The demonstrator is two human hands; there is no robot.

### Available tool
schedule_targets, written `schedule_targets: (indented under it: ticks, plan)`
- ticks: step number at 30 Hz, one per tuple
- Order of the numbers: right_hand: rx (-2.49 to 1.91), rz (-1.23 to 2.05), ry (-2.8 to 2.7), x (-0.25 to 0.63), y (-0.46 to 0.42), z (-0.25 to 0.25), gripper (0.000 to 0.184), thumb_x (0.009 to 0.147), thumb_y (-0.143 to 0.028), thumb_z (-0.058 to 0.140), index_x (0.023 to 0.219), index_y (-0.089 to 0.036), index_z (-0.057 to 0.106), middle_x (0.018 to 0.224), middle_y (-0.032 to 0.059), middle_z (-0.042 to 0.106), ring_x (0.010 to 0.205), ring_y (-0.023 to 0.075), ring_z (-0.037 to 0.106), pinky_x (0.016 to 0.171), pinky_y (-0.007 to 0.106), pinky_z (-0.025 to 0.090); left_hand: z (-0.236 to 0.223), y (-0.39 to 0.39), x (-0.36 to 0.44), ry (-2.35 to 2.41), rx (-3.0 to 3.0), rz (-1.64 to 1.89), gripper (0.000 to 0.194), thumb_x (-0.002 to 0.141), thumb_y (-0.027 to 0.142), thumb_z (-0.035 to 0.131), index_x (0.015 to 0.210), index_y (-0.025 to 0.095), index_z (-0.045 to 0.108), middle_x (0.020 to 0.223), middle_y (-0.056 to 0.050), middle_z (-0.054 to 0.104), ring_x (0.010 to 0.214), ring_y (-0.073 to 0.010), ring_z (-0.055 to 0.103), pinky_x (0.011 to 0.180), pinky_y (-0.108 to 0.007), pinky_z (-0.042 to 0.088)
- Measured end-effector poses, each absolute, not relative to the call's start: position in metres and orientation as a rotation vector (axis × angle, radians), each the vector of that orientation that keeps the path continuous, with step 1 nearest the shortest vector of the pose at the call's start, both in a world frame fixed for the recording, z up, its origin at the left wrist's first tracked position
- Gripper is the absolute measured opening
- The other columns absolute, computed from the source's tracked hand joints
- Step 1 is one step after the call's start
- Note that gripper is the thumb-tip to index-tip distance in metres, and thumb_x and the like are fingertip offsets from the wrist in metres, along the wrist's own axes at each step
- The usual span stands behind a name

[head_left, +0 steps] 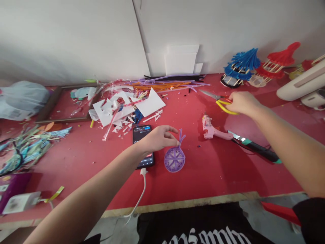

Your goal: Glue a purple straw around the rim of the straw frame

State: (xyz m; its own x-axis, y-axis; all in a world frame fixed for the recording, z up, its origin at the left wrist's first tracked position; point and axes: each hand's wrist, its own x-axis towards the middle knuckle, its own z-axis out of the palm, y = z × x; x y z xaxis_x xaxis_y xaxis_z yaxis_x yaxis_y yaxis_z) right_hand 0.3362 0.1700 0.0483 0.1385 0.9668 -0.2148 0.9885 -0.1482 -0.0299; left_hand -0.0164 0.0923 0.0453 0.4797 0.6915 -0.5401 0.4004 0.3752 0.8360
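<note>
My left hand (162, 138) pinches the top of a flat, round purple pipe-cleaner ornament (174, 159) with spokes inside its ring. Two loose purple ends stick up past the fingertips. At the back right, my right hand (245, 103) is closed on the scissors (224, 104), which have yellow and red handles; their blades point left, toward the pipe cleaners. Some of that hand's fingers are hidden. A pink glue gun (210, 128) lies on the red table between my hands. Partly under my left forearm is a phone (137, 134) with a lit screen.
Orange, purple and black pipe cleaners (162, 84) lie along the wall beside white scraps (149, 103). Blue (241, 67) and red (281, 62) pipe-cleaner pavilions stand back right. A black-and-green tool (261, 150), a white cable (142, 196) and a dark frame (50, 105) are also on the table.
</note>
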Motion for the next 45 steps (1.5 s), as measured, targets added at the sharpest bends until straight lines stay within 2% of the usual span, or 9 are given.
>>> schedule_targets:
  ticks: [3, 6, 8, 11, 16, 24, 29, 36, 45]
  plan:
    - [2.329, -0.492, 1.96, 0.339, 0.144, 0.068, 0.033, 0.09, -0.052, 0.055, 0.087, -0.019, 0.057, 0.071, 0.0098, 0.066, 0.069, 0.0224, 0.063, 0.061, 0.033, 0.041, 0.042, 0.091, -0.016, 1.151, 1.206, 0.27, 0.041, 0.068, 0.022, 0.078, 0.107, 0.018, 0.064, 0.074, 0.001, 0.076, 0.073, -0.0172, 0.07, 0.069, -0.029, 0.047]
    - [2.151, -1.017, 1.945, 0.334, 0.101, 0.08, 0.043, 0.096, -0.062, 0.037, 0.091, -0.023, 0.054, 0.054, 0.0008, 0.056, 0.047, 0.0151, 0.052, 0.05, 0.029, 0.039, 0.039, 0.091, -0.015, 1.161, 1.174, 0.294, 0.041, 0.067, 0.025, 0.08, 0.104, 0.018, 0.064, 0.074, 0.002, 0.074, 0.072, -0.0176, 0.069, 0.068, -0.029, 0.047]
    - [1.923, -1.634, 1.797, 0.327, 0.07, 0.081, 0.045, 0.094, -0.066, 0.043, 0.09, -0.023, 0.053, 0.049, -0.0027, 0.048, 0.043, 0.0128, 0.046, 0.046, 0.027, 0.035, 0.037, 0.091, -0.014, 1.159, 1.156, 0.306, 0.041, 0.067, 0.026, 0.081, 0.103, 0.018, 0.064, 0.074, 0.001, 0.073, 0.072, -0.0179, 0.07, 0.069, -0.03, 0.048]
    - [1.647, -1.964, 1.657, 0.316, 0.034, 0.077, 0.047, 0.084, -0.069, 0.061, 0.085, -0.022, 0.052, 0.062, -0.0043, 0.048, 0.045, 0.0083, 0.042, 0.043, 0.023, 0.032, 0.037, 0.09, -0.012, 1.153, 1.134, 0.319, 0.038, 0.068, 0.025, 0.08, 0.102, 0.018, 0.063, 0.071, 0.002, 0.072, 0.071, -0.0175, 0.069, 0.071, -0.03, 0.048]
    - [1.495, -1.879, 1.726, 0.301, 0.015, 0.078, 0.045, 0.088, -0.063, 0.062, 0.078, -0.022, 0.044, 0.063, -0.0065, 0.041, 0.049, 0.0076, 0.04, 0.044, 0.02, 0.035, 0.039, 0.089, -0.012, 1.149, 1.11, 0.341, 0.036, 0.068, 0.024, 0.08, 0.098, 0.019, 0.061, 0.069, 0.005, 0.071, 0.07, -0.0152, 0.068, 0.07, -0.029, 0.046]
    - [1.433, -1.68, 1.962, 0.291, 0.02, 0.076, 0.045, 0.089, -0.056, 0.062, 0.072, -0.021, 0.04, 0.068, -0.0045, 0.041, 0.059, 0.0101, 0.035, 0.053, 0.024, 0.028, 0.041, 0.088, -0.01, 1.133, 1.106, 0.352, 0.034, 0.067, 0.023, 0.079, 0.093, 0.02, 0.058, 0.066, 0.006, 0.07, 0.066, -0.0142, 0.065, 0.066, -0.028, 0.043]
    - [1.426, -1.612, 1.987, 0.285, 0.025, 0.073, 0.048, 0.085, -0.058, 0.066, 0.07, -0.021, 0.039, 0.066, -0.0058, 0.038, 0.059, 0.01, 0.032, 0.053, 0.024, 0.026, 0.045, 0.087, -0.007, 1.138, 1.103, 0.344, 0.032, 0.066, 0.021, 0.077, 0.092, 0.02, 0.058, 0.066, 0.005, 0.07, 0.066, -0.014, 0.065, 0.066, -0.027, 0.042]
    - [1.423, -1.57, 2.034, 0.291, 0.028, 0.062, 0.044, 0.085, -0.057, 0.065, 0.071, -0.021, 0.044, 0.066, -0.0051, 0.044, 0.06, 0.0108, 0.036, 0.054, 0.024, 0.027, 0.044, 0.086, -0.007, 1.135, 1.116, 0.348, 0.031, 0.066, 0.022, 0.077, 0.091, 0.02, 0.058, 0.066, 0.004, 0.071, 0.066, -0.0144, 0.065, 0.065, -0.028, 0.042]
    - [1.468, -1.362, 2.096, 0.293, 0.028, 0.058, 0.056, 0.076, -0.066, 0.072, 0.063, -0.021, 0.042, 0.058, -0.0074, 0.035, 0.055, 0.0095, 0.03, 0.051, 0.024, 0.023, 0.039, 0.087, -0.007, 1.133, 1.113, 0.354, 0.034, 0.064, 0.023, 0.078, 0.09, 0.02, 0.058, 0.068, 0.004, 0.072, 0.066, -0.0144, 0.065, 0.066, -0.028, 0.043]
